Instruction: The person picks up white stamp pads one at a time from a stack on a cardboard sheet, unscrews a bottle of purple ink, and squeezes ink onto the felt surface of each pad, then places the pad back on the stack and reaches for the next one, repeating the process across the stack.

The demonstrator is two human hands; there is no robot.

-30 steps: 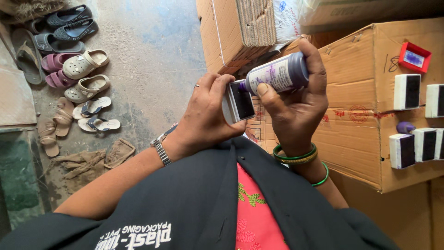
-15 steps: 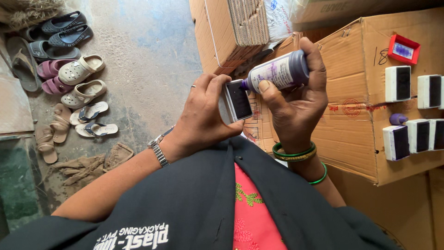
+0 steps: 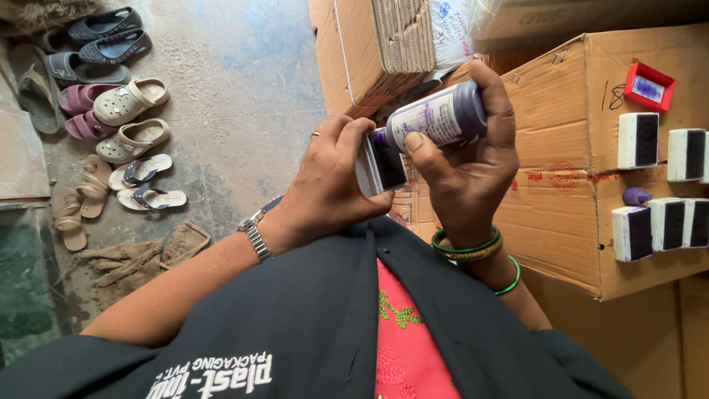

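The right hand (image 3: pixel 473 166) wraps around a small ink bottle (image 3: pixel 437 118), tipped so its nozzle meets the dark pad of a stamp block (image 3: pixel 380 164), which the left hand (image 3: pixel 332 181) pinches by its white edges, in front of the chest. The bottle looks light, soft-sided plastic (likely squeezable), best held round its middle. The block seems rigid and light; its inked face would smear, so the sides are the place to grip. More blocks (image 3: pixel 650 229) sit on a cardboard box (image 3: pixel 561 222).
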